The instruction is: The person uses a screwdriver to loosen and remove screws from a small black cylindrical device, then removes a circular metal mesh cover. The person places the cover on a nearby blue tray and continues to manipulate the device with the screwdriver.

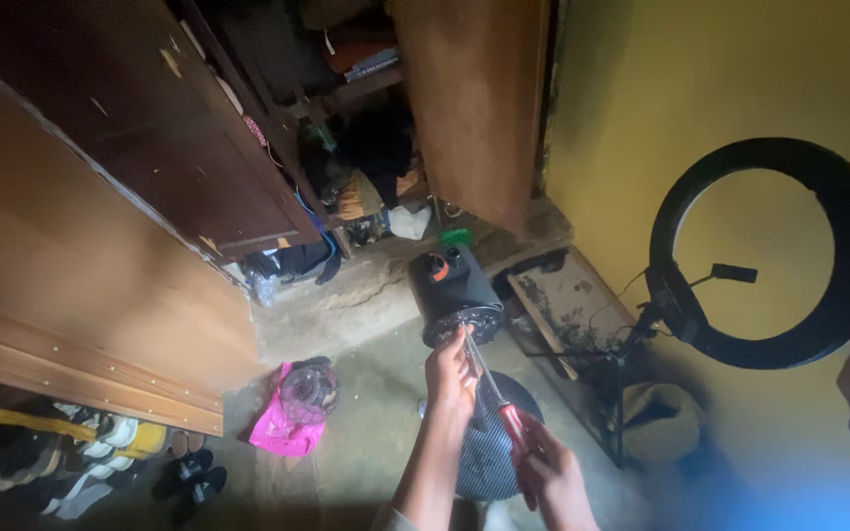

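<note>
The right hand [550,479] grips the red handle of a screwdriver [492,390], its tip at the black fan motor [456,295] standing on the floor [366,423]. The left hand [450,374] pinches the shaft. A round grille [489,457] lies beneath.
</note>
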